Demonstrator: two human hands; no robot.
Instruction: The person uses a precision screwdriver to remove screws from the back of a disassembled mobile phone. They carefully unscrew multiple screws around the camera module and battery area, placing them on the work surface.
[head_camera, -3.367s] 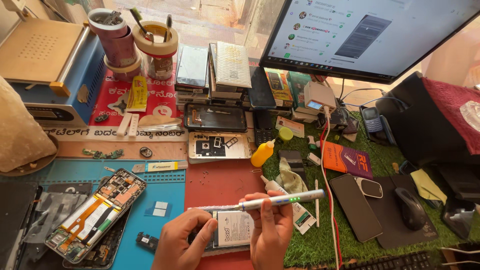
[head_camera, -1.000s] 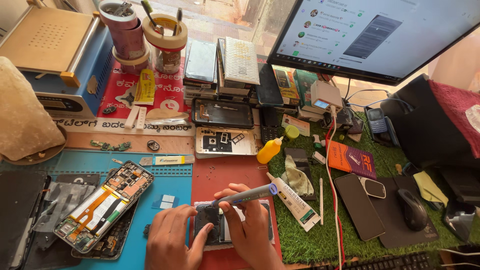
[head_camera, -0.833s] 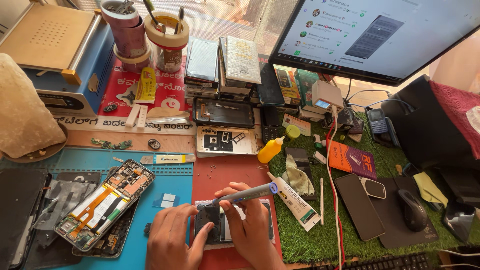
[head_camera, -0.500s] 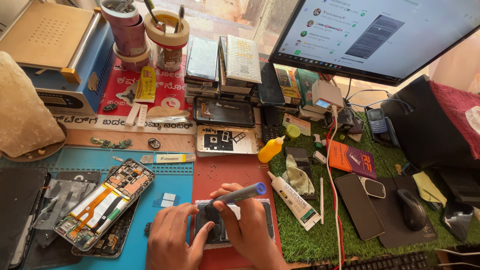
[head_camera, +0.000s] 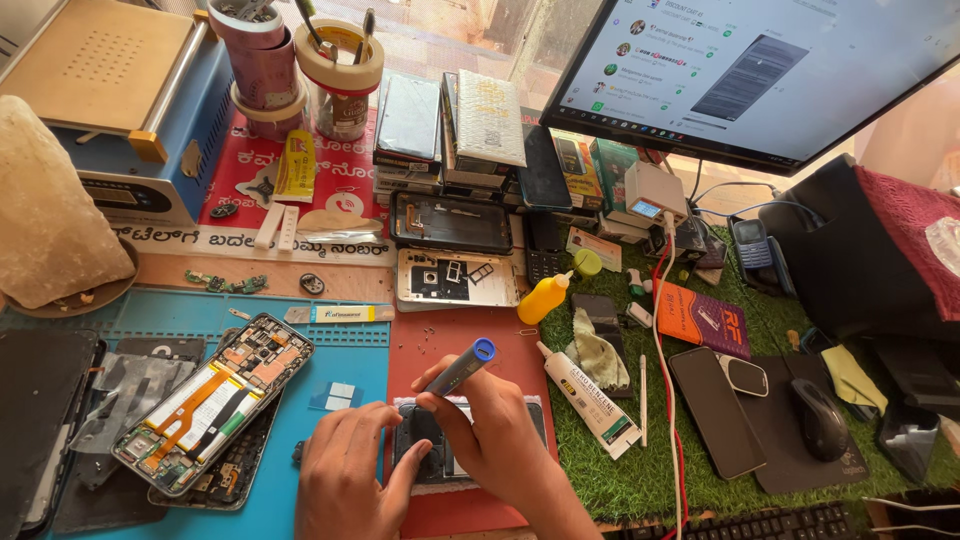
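The right hand (head_camera: 495, 440) grips a grey screwdriver (head_camera: 458, 368) with a blue cap, tilted, tip down on an opened phone (head_camera: 440, 455) lying on the red mat (head_camera: 450, 340). The left hand (head_camera: 345, 480) steadies the phone's left edge. A second opened phone (head_camera: 210, 400) lies on the blue mat (head_camera: 340, 360) to the left. A white glue tube (head_camera: 590, 400) lies on the green turf (head_camera: 620, 470), just right of the red mat.
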